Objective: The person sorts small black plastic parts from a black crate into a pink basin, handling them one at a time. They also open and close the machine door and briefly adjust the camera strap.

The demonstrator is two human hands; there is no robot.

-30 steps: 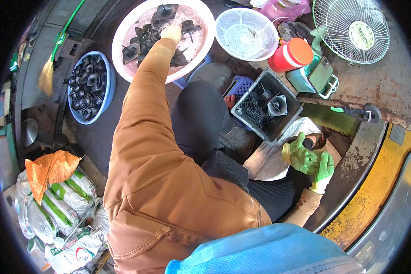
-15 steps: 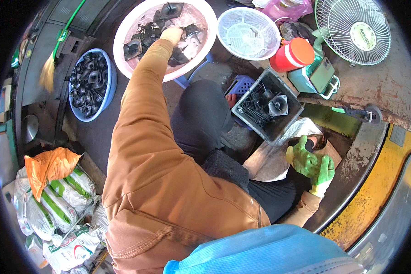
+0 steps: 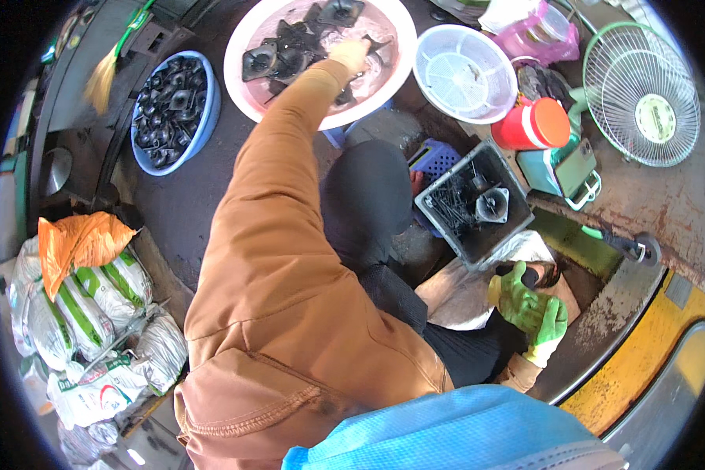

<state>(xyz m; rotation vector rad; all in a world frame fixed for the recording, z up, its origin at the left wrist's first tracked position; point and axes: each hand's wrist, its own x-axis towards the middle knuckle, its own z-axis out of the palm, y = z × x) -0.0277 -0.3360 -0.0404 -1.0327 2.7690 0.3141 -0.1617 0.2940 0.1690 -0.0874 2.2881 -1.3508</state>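
Observation:
My left hand, in a pale glove, reaches into the pink basin at the top. Its fingertips meet a dark part at the hand's right side; whether they grip it is hidden. Several black cone-shaped parts with square flanges lie around it in the pinkish contents. My right hand, in a green glove, rests over my bent leg at the right, its fingers loosely apart and nothing visible in them. Close beyond it stands a grey crate with thin black rods and a flanged cone part inside.
A blue basin heaped with black parts is at left. A white strainer basket, red-lidded jug and fan line the upper right. Filled sacks lie lower left. A yellow machine edge curves along the right.
My left hand has shifted right within the pink basin, up to the dark part. My right hand stays by my leg. The whole view has swung slightly.

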